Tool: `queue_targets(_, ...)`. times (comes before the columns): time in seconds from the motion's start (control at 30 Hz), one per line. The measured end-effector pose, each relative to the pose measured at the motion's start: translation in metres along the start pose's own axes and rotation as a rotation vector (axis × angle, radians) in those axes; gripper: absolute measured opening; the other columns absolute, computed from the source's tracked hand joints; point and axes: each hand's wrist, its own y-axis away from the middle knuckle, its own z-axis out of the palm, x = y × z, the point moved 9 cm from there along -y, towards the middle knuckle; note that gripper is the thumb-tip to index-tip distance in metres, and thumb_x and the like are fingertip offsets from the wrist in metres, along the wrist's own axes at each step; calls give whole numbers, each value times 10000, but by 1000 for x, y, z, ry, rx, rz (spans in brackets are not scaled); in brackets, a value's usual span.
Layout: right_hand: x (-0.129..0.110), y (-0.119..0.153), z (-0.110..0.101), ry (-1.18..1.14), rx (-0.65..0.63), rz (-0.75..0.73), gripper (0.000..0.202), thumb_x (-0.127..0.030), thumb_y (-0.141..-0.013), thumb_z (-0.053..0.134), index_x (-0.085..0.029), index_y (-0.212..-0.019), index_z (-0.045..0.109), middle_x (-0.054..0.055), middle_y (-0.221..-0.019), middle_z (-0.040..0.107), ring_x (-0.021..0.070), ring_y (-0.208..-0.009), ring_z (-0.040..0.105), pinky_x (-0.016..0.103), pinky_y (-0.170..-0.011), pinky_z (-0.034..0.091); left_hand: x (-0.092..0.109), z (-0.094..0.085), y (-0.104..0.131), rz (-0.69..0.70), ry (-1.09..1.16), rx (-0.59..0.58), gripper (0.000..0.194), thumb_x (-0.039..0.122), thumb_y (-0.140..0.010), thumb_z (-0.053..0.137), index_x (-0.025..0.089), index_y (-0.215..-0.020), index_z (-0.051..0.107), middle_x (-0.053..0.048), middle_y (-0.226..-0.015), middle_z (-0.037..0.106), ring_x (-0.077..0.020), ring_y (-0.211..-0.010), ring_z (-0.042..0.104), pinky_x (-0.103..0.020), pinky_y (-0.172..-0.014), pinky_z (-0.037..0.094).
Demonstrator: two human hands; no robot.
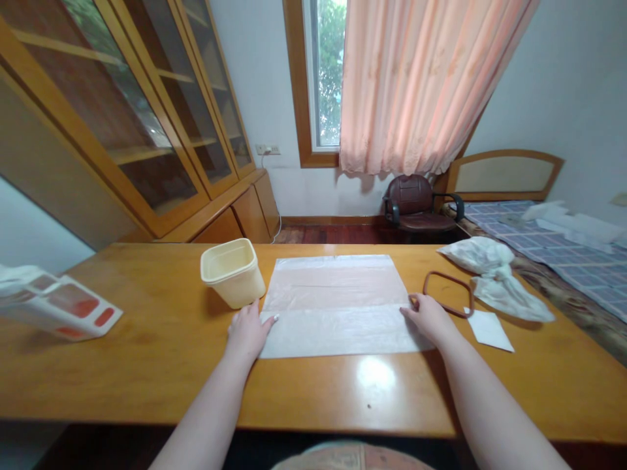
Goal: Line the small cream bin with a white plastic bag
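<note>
Now flat on the desk [304, 405], flanked from both sides!

And straight to the white plastic sheet [337, 333], lying mid-desk, creased right across from side to side, lightly wrinkled on its far part. Over to the left hand [246, 331]: palm down at the sheet's left edge, relaxed rather than clenched, with thumb spread wide and laid on top. Across to the right hand [425, 316]: down at the sheet's right edge, thumb on the plastic, fingers bent. Pinching, or merely pressing? Can't tell from this angle!

Just left of the sheet, look, to a cream plastic bin [235, 281], mouth facing up, close by the left fingertips; touching or not, hard to say. Well out to the left of the sheet, on to a white container with orange patches [63, 303], cut off by the edge of view.

Swing right of the sheet now: to a brown rounded-square ring [455, 313], just beside the right hand, and to a white paper square [491, 331] near its corner. Farther right of the sheet, to a bunched white bag [496, 274], gathered tight at the middle. And way beyond the sheet, past the desk, to a dark brown chair [416, 202] beneath a pink curtain [416, 85]!
</note>
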Motion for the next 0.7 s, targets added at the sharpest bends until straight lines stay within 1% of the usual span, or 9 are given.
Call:
queue_targets(0.07, 6, 0, 1, -63, -34, 44, 425, -402, -771, 640, -114, -1083, 625, 140, -985, 684, 244, -869, 636, 301, -724, 432, 2, 3, -1, 16, 41, -37, 569, 448, -836, 550, 128, -1305, 521, -159, -1241, 616, -330, -1132, 552, -395, -924, 424)
queue_targets(0.17, 12, 1, -2, -92, -41, 61, 300, -412, -735, 663, -151, -880, 629, 87, -849, 689, 209, -751, 618, 275, -627, 391, 1, 6, -1, 36, 142, -91, 393, 397, -805, 593, 166, -1120, 633, -112, -1108, 685, -297, -1041, 596, -348, -860, 439)
queue_targets(0.23, 16, 1, -5, -117, -37, 59, 257, -423, -741, 644, -171, -773, 606, 63, -775, 680, 194, -697, 602, 270, -591, 366, -1, 3, 0, 45, 229, -102, 294, 394, -819, 569, 174, -989, 662, -90, -989, 712, -258, -937, 627, -306, -790, 447)
queue_targets(0.3, 20, 1, -9, -156, -25, 67, 247, -426, -758, 614, -180, -732, 600, 48, -729, 674, 187, -670, 594, 268, -579, 355, -4, -1, 2, 32, 297, -89, 285, 408, -847, 522, 180, -931, 671, -78, -934, 720, -234, -869, 642, -283, -735, 448)
queue_targets(0.43, 24, 1, -15, -197, -21, 41, 227, -406, -773, 578, -188, -727, 621, 37, -714, 681, 192, -678, 603, 271, -590, 362, -11, -9, 7, -9, 296, -82, 321, 407, -864, 478, 207, -969, 707, -80, -965, 739, -249, -882, 666, -289, -707, 458)
queue_targets(0.6, 26, 2, -17, -176, -25, 25, 233, -416, -768, 580, -194, -714, 629, 38, -697, 684, 199, -664, 605, 275, -580, 359, -14, -19, 15, -46, 223, -79, 359, 399, -876, 454, 248, -1040, 735, -90, -1041, 740, -293, -950, 675, -350, -761, 490)
queue_targets(0.7, 29, 4, -21, -176, -17, 29, 255, -441, -774, 573, -201, -710, 628, 33, -681, 678, 195, -645, 599, 274, -560, 348, -19, -26, 20, -61, 251, -28, 369, 420, -868, 464, 255, -1056, 734, -92, -1061, 735, -306, -970, 673, -383, -803, 505)
